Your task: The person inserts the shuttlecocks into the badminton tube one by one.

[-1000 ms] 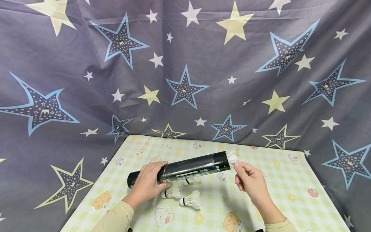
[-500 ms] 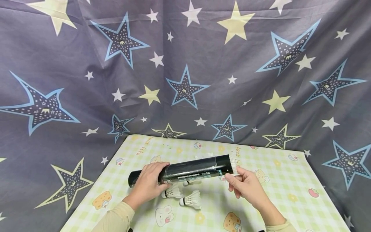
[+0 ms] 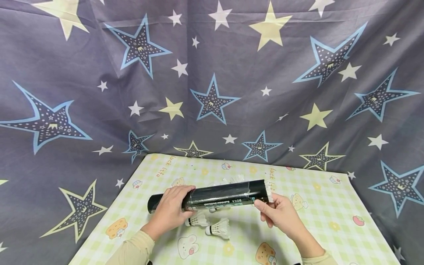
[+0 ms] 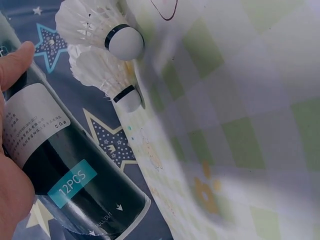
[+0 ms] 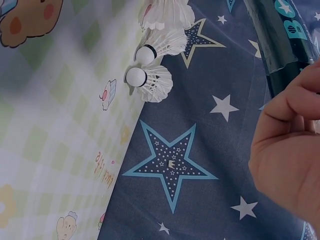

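Pale sleeves (image 3: 132,247) reach in from the near edge, one at either side, with both forearms angled inward. The left hand (image 3: 168,209) lies back-up across the black tube (image 3: 218,196) near its left end, fingers draped over the top and thumb laid along the near side. Its grip is firmly round the tube, holding it above the table nearly level, the right end slightly higher than the left.

The right hand (image 3: 279,213) comes up at the tube's right end, wrist low and knuckles outward. Its thumb touches the tube's near side by the rim, and its bent fingers meet the white feathers (image 3: 269,192) that show at the mouth. Whether this grip pinches the tube or only presses there, I cannot tell.

Just on the near side of the tube, two shuttlecocks (image 3: 218,229) lie on their sides on the table (image 3: 331,235), corks to the left; another beneath the tube is partly hidden. Beyond the tube, more feathers (image 3: 236,179) stick up behind its top edge. The table's checked cover runs back to a grey star-printed cloth (image 3: 232,59).
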Available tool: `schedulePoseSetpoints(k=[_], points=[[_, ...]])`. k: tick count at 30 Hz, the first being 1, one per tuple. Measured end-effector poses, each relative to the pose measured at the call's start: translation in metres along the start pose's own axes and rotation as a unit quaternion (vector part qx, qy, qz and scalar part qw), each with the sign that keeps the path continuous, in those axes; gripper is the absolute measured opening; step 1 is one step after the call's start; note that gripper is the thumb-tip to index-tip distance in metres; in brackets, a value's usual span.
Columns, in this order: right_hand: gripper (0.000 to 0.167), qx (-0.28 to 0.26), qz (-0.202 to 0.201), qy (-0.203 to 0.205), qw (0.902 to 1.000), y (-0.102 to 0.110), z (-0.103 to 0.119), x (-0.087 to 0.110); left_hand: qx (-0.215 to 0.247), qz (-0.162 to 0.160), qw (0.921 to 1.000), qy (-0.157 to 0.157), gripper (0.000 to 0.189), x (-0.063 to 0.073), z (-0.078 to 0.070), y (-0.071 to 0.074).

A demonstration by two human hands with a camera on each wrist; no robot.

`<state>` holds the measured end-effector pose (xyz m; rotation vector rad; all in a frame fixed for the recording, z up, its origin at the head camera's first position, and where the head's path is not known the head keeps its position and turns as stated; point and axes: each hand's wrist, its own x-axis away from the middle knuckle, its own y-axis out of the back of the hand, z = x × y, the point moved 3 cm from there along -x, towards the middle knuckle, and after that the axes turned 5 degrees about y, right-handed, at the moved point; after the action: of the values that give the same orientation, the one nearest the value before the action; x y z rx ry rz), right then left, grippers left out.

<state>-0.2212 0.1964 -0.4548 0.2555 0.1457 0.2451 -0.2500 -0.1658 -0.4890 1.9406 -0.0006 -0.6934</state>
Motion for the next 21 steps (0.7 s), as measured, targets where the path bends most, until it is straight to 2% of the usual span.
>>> schedulePoseSetpoints(k=[5,14,18,21], points=[[0.028,-0.007,0.022,0.006,0.9997,-0.0015,0.0002,0.0005,0.002,-0.001,1.0000,-0.001,0.086,0.0004,-0.0006,0.0003],[0.037,-0.020,0.108,-0.007,0.9939,-0.0040,-0.0013,0.0051,-0.010,-0.011,0.9995,-0.027,0.088,0.0006,-0.0043,-0.0011],[0.037,-0.018,0.118,-0.010,0.9928,-0.0045,-0.0028,0.0054,-0.013,-0.022,0.9991,-0.035,0.089,0.0016,-0.0042,-0.0015],[0.034,-0.020,0.117,-0.015,0.9928,-0.0052,-0.0034,0.0047,-0.010,-0.015,0.9994,-0.028,0.089,0.0025,-0.0034,-0.0018]])
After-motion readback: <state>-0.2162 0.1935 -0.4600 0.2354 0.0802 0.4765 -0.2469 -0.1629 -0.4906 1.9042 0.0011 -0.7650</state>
